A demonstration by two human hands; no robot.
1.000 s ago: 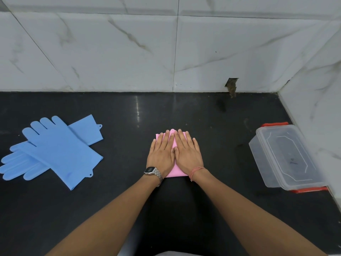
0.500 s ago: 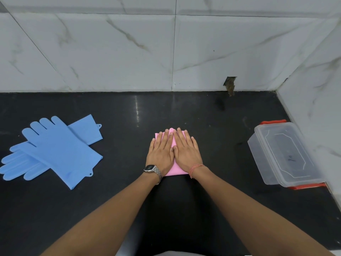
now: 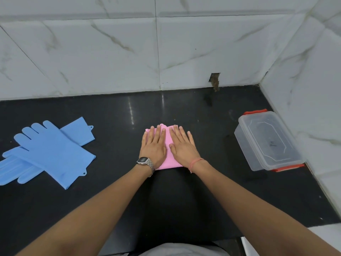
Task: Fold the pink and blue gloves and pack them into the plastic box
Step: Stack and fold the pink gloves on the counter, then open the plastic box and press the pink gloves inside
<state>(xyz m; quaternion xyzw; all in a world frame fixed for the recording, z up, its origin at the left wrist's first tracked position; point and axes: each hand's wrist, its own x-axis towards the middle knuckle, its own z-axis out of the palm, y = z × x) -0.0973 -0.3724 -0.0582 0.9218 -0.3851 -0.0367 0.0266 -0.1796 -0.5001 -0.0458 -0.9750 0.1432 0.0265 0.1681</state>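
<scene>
The folded pink gloves (image 3: 167, 145) lie as a small flat bundle in the middle of the black counter. My left hand (image 3: 154, 148) and my right hand (image 3: 182, 147) both rest flat on the bundle, palms down, fingers spread, with a strip of pink showing between them. Two blue gloves (image 3: 49, 154) lie unfolded and crossed over each other at the left of the counter. The clear plastic box (image 3: 267, 141) with red clips stands at the right with its lid on.
White marble-tiled walls close off the back and the right side, right behind the box. A chipped hole (image 3: 215, 80) marks the back wall's base. The black counter (image 3: 203, 191) ends at its front edge near my body.
My hands have slid slightly apart on the pink bundle, showing more pink between them. The blue gloves and the box have not moved.
</scene>
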